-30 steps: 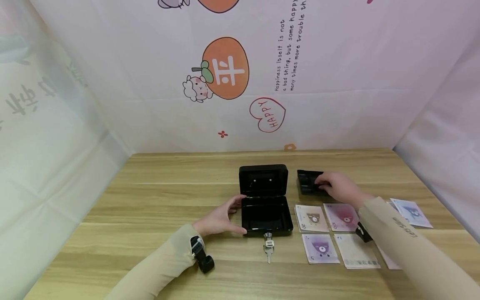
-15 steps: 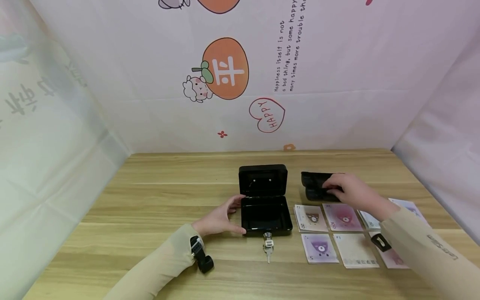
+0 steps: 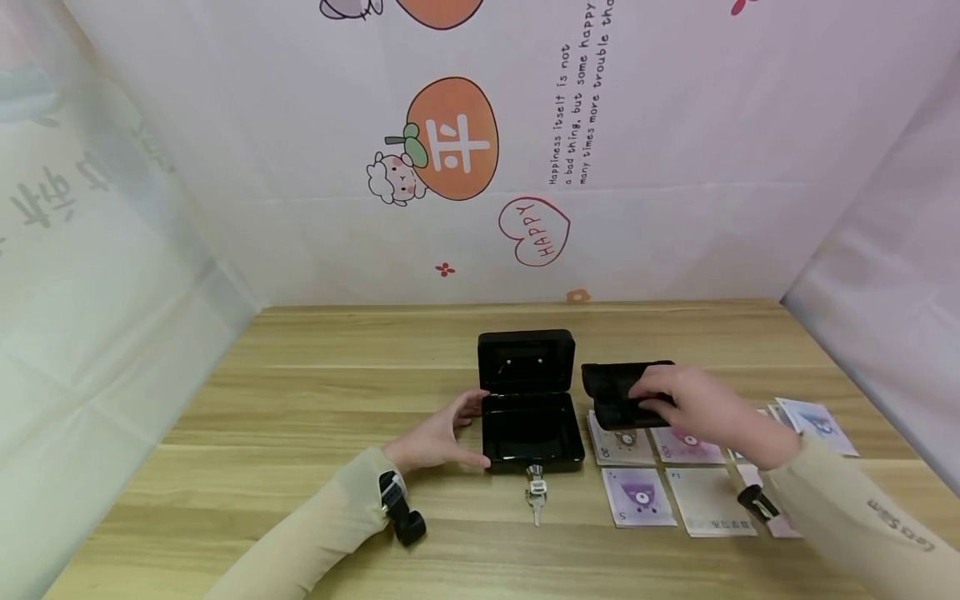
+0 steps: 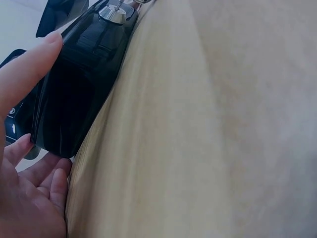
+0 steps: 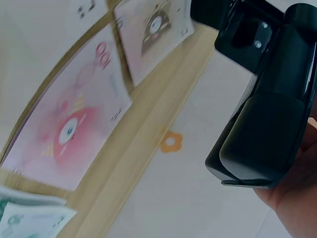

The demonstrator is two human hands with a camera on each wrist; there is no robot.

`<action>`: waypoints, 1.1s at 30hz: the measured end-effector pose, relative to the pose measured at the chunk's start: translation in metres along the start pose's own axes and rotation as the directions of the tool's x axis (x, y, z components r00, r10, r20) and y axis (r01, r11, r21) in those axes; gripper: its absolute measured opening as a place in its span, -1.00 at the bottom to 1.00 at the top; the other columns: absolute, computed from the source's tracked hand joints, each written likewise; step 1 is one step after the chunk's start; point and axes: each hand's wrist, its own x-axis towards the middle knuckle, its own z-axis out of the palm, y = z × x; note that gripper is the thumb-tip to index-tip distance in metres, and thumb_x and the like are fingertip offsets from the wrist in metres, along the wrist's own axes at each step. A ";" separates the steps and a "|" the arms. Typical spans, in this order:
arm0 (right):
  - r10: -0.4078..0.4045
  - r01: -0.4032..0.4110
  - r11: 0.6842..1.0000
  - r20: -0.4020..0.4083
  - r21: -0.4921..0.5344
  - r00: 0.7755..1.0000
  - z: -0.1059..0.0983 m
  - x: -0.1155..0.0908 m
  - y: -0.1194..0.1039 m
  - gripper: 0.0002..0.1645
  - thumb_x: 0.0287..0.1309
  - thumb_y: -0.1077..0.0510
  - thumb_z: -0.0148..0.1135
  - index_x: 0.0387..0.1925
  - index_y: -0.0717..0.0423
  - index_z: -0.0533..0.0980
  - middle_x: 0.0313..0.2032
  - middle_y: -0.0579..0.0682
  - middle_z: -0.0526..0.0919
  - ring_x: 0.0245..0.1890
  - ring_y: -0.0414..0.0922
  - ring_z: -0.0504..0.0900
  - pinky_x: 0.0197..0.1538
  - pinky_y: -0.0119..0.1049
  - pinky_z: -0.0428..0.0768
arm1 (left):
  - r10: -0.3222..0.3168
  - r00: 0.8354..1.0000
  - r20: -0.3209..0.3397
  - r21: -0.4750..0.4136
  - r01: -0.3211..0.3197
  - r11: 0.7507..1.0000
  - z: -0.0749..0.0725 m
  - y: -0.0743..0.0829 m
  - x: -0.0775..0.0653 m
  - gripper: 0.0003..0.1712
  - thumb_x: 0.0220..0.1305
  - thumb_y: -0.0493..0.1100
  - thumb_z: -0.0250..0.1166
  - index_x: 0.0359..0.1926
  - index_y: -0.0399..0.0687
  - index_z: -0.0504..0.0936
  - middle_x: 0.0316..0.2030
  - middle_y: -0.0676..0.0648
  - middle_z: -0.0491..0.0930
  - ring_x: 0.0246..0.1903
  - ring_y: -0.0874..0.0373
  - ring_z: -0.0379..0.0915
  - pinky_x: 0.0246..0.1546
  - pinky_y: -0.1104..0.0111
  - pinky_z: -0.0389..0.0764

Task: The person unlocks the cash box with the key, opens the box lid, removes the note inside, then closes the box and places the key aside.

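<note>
A black cash box [image 3: 534,463] stands on the wooden table with its lid [image 3: 527,360] raised and its inside bare. My left hand [image 3: 441,435] holds it at the left side, thumb at the front corner and fingers at the back one. In the left wrist view, the thumb lies on the glossy wall of the box [image 4: 84,79]. Keys [image 3: 537,502] hang from the lock in front. To the right, my right hand [image 3: 701,410] pinches a black tray [image 3: 618,382], which is tilted and held over the upper notes. The right wrist view shows the tray's rounded underside [image 5: 262,134] close up.
Stacks of play-money notes lie in rows right of the box, among them a brown one [image 3: 627,454], a purple one [image 3: 639,497] and a pale one [image 3: 708,500]. Blue notes [image 3: 821,425] lie farther right. A white printed cloth [image 3: 337,250] stands behind the table.
My right hand has lifted the tray from the table behind the notes, shifted it right, then brought it back left and nearer over them. The left hand and box stay put.
</note>
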 end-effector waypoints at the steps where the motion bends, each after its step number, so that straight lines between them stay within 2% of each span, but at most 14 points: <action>1: -0.006 0.006 1.000 0.001 0.010 1.000 0.001 0.001 -0.002 -0.70 -0.16 0.42 0.39 -0.37 0.01 0.63 -0.38 -0.19 0.63 -0.37 -0.22 0.62 -0.34 -0.32 0.61 | 0.002 1.000 -0.002 0.001 -0.002 1.000 0.000 0.000 0.000 0.08 -0.03 -0.24 0.48 0.42 -0.16 0.02 0.35 -0.25 0.15 0.32 -0.13 0.12 0.36 0.06 0.18; 6: -0.029 0.027 0.998 0.032 0.060 0.999 0.004 0.008 -0.014 -0.70 -0.12 0.42 0.37 -0.34 0.01 0.63 -0.36 -0.18 0.63 -0.37 -0.23 0.62 -0.35 -0.37 0.61 | 0.008 1.000 -0.009 0.005 -0.008 1.000 0.000 0.000 0.000 0.06 -0.03 -0.24 0.48 0.41 -0.17 0.03 0.33 -0.25 0.18 0.32 -0.12 0.14 0.36 0.07 0.19; 12: 0.002 -0.010 0.996 0.093 0.083 0.996 0.013 0.023 -0.030 -0.74 -0.02 0.38 0.33 -0.30 0.01 0.64 -0.32 -0.16 0.64 -0.34 -0.22 0.62 -0.30 -0.36 0.61 | 0.008 1.000 -0.011 -0.001 -0.008 1.000 0.000 -0.002 0.000 0.06 -0.03 -0.24 0.49 0.40 -0.18 0.03 0.32 -0.25 0.18 0.32 -0.12 0.14 0.36 0.08 0.18; 20: -0.027 0.020 0.996 0.070 0.088 0.997 0.035 0.046 -0.047 -0.78 -0.02 0.39 0.33 -0.33 0.06 0.64 -0.33 -0.12 0.65 -0.30 -0.17 0.64 -0.24 -0.29 0.63 | -0.005 1.000 -0.021 -0.024 0.004 1.000 0.000 -0.003 0.000 0.06 -0.04 -0.25 0.49 0.38 -0.23 0.02 0.33 -0.28 0.19 0.33 -0.14 0.14 0.35 0.07 0.19; 28: 0.033 -0.043 0.993 0.092 0.107 0.995 0.056 0.061 -0.062 -0.82 0.01 0.36 0.32 -0.33 0.07 0.65 -0.34 -0.12 0.65 -0.31 -0.20 0.64 -0.23 -0.31 0.63 | -0.009 1.000 -0.020 -0.016 0.009 1.000 0.000 -0.002 -0.001 0.05 -0.05 -0.26 0.49 0.37 -0.24 0.04 0.32 -0.27 0.21 0.33 -0.13 0.14 0.35 0.07 0.19; 33: 0.043 -0.055 0.992 0.107 0.111 0.993 0.064 0.068 -0.070 -0.82 0.00 0.38 0.33 -0.34 0.09 0.65 -0.34 -0.09 0.65 -0.31 -0.17 0.64 -0.24 -0.31 0.63 | -0.009 1.000 -0.014 -0.015 0.009 1.000 0.001 -0.002 0.000 0.05 -0.05 -0.26 0.50 0.37 -0.23 0.04 0.32 -0.27 0.22 0.33 -0.12 0.14 0.35 0.06 0.19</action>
